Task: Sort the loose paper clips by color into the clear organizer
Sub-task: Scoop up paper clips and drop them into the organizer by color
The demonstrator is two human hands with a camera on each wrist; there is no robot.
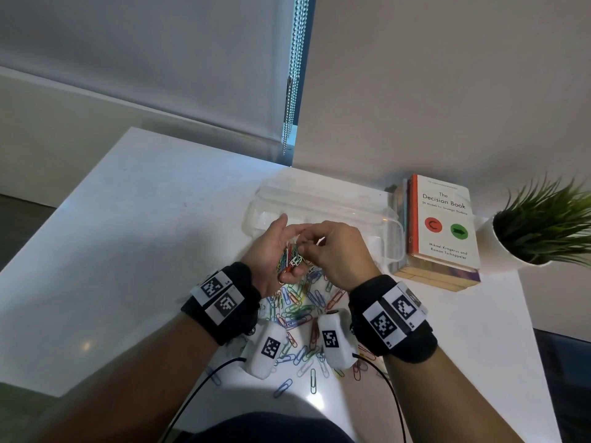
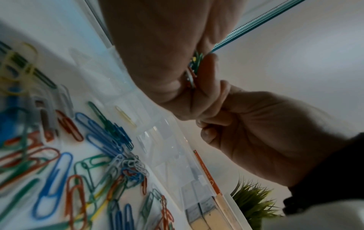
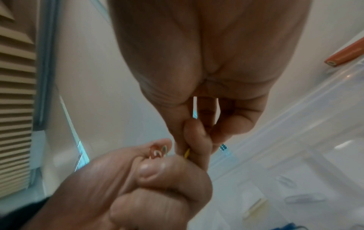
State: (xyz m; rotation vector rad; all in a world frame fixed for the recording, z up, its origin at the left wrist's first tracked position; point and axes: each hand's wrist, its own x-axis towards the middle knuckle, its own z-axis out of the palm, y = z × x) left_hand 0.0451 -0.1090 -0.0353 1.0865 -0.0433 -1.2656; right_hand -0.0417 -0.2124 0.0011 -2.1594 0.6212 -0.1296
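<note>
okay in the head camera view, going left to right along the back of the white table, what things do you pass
Clear plastic organizer → stack of books topped by the white and orange "The Decision Book" → spiky green plant in a white pot.

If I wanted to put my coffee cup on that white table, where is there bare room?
The table is bare across its left part, from the far edge to the left forearm. A narrower bare strip lies front right, below the books and plant. It is crowded in the middle: loose paper clips under both wrists, with the clear organizer behind.
</note>
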